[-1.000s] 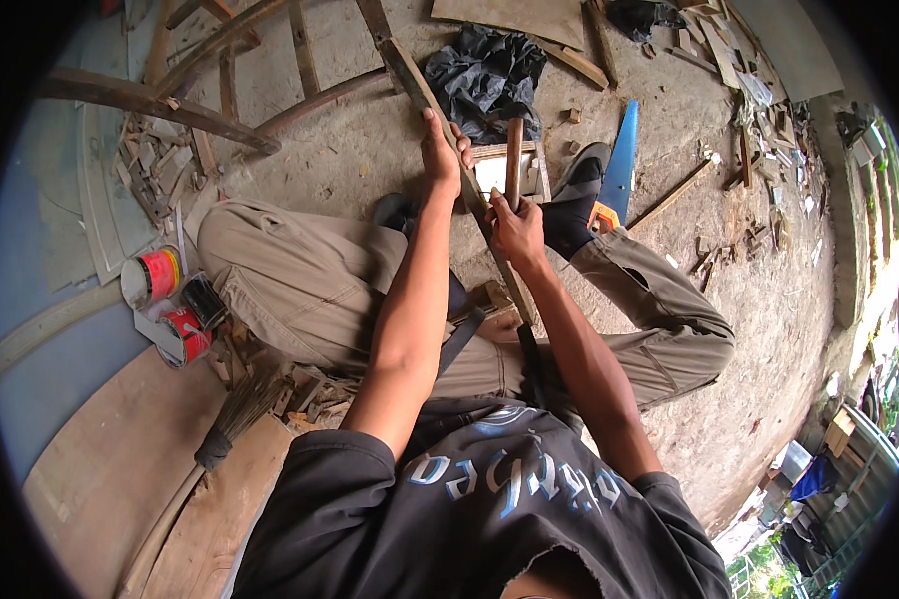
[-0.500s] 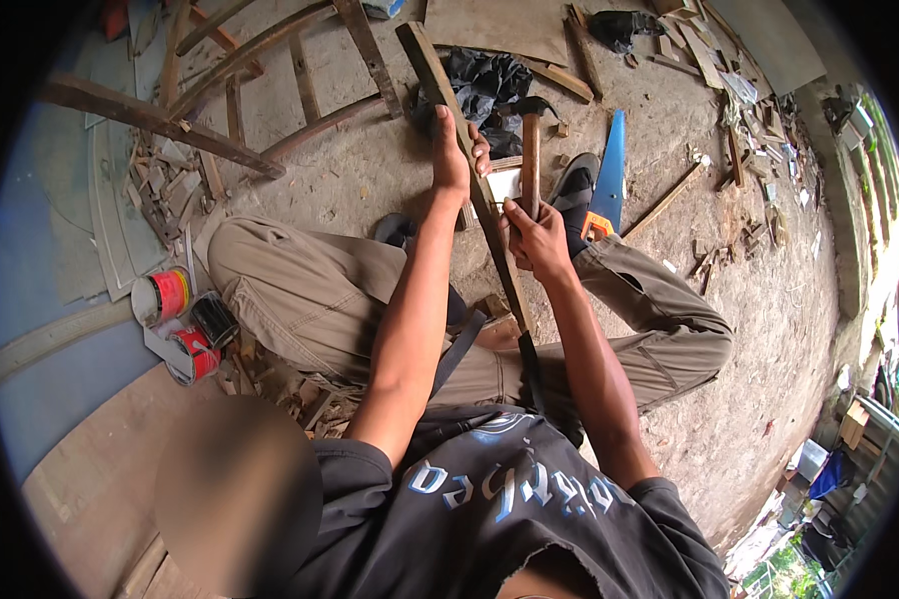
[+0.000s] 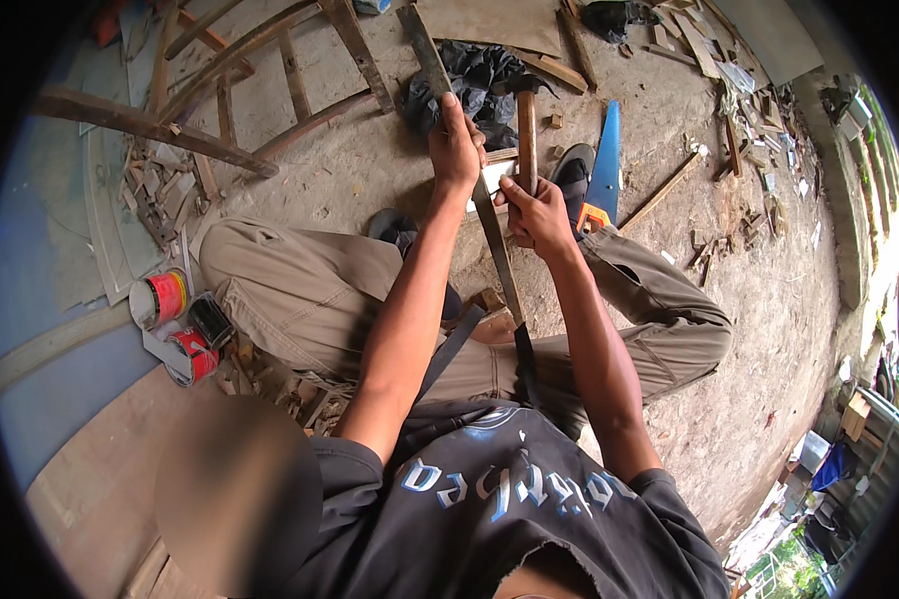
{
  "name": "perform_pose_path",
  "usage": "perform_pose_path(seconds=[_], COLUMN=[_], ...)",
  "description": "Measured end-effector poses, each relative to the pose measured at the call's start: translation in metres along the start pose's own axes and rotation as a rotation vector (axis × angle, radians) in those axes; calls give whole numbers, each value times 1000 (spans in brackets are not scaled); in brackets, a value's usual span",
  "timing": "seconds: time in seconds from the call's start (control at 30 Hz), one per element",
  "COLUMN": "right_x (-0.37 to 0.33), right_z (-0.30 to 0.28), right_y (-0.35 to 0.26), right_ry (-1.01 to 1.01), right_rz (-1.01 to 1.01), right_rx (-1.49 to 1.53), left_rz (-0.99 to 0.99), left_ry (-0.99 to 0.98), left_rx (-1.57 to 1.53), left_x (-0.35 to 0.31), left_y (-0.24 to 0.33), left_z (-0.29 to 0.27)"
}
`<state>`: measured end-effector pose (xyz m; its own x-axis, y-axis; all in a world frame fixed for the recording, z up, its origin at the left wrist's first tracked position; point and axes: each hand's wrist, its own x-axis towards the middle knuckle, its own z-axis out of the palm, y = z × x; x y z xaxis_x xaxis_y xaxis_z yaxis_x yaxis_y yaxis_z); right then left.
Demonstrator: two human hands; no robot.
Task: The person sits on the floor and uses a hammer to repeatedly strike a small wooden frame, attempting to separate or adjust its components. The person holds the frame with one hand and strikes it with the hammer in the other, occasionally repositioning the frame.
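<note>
Closed around a long, narrow wooden strip [image 3: 496, 245] is my left hand [image 3: 455, 148], gripping its upper half with the thumb along it. The strip slants from the far middle down toward my lap. To its right, my right hand [image 3: 541, 218] is wrapped around the handle of a hammer [image 3: 526, 140], whose dark head points away from me. My right fingers are close to the strip; whether they also pinch something small is too fine to tell. Beyond the strip lies a crumpled black plastic bag [image 3: 477, 82]. A pale block [image 3: 495, 184] shows partly behind the strip.
A blue-bladed handsaw [image 3: 604, 165] with an orange handle lies by my right foot. A wooden frame [image 3: 295, 75] stands at the far left. Opened red cans [image 3: 160, 298] sit left of my knee. Wood scraps [image 3: 704, 255] litter the right-hand floor.
The strip has rolled in my left hand and now shows a thinner edge. Both hands and the hammer have shifted slightly; each grip stays closed.
</note>
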<state>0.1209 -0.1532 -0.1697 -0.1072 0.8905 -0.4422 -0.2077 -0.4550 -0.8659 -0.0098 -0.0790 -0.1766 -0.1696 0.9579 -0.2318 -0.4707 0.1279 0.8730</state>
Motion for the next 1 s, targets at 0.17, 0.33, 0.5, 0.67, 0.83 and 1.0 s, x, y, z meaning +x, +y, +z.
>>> perform_pose_path(seconds=[0.17,0.33,0.5,0.67,0.83,1.0], right_x=[16,20,5,-27,-42,-41], right_z=[-3,-7,-24,-55,-72,-73], right_y=[21,49,75,81,84,89], right_ry=[-81,15,122,-52,-82,-73], right_rz=[39,-138,-120,-176,-119,-43], right_rx=[-83,-514,-817,-988,-1043,-1071], left_rz=[6,80,19,-197,-74,-20], left_ry=[172,575,721,660,679,616], left_rx=[147,523,462,112,298,269], left_x=[7,13,11,13,24,19], left_y=[-14,-81,-125,-125,-143,-147], left_z=[-16,-69,-103,-100,-119,-116])
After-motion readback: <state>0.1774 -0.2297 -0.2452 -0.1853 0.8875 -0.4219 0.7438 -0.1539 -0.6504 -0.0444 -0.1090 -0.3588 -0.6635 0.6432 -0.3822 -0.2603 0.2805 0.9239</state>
